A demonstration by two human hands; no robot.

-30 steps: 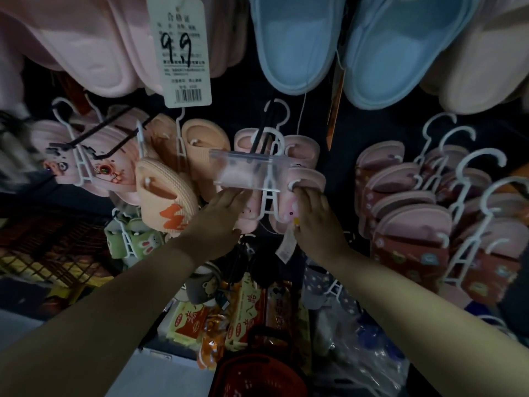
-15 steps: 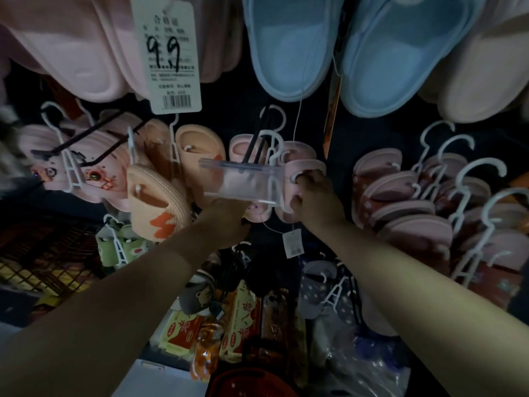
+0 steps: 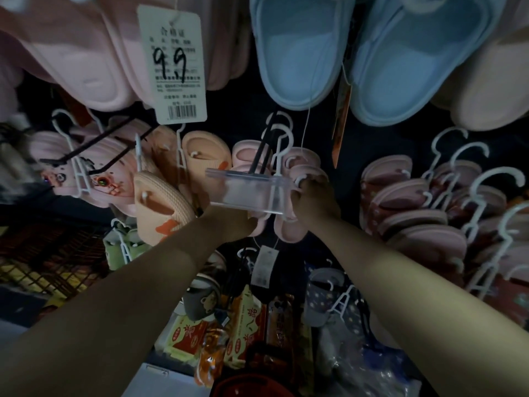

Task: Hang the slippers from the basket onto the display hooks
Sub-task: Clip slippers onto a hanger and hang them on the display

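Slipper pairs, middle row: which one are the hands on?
The front pale pink pair at centre, behind the clear label holder: right hand grips it, left hand touches it. Orange pair hangs left, darker pink pairs right.

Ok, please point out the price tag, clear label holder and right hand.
price tag (image 3: 174, 64): head view, middle of card.
clear label holder (image 3: 249, 193): head view, front plate.
right hand (image 3: 315, 202): head view, back of hand.
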